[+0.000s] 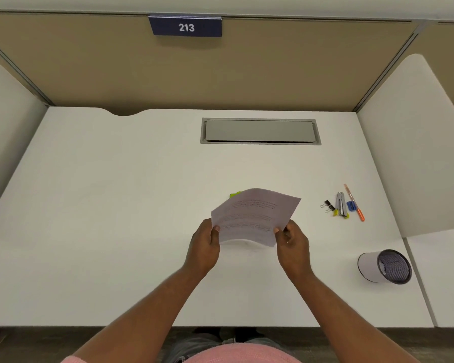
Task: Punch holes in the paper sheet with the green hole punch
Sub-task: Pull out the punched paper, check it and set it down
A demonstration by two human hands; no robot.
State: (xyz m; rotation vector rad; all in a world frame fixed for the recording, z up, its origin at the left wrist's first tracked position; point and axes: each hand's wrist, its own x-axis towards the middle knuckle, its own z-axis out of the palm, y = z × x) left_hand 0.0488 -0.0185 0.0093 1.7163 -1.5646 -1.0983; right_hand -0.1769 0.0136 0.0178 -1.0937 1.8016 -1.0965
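- The paper sheet (253,217), with printed lines, is held lifted above the white surface (116,205), near its middle.
- Its near left corner is gripped by the left hand (205,248), its near right corner by the right hand (294,246); both hands are closed on it.
- Only a small part of the green hole punch (234,194) is seen, behind the sheet's far left edge.
- To the right of the sheet, well apart, binder clips (328,206), a stapler (341,205) and an orange pen (354,203) are laid.
- A white cup (370,265) is lying on its side, right of the sheet and nearer.

I read "213" on the dark sign (186,27), above my desk (116,192); the print on my paper sheet (252,218) was too small to read.
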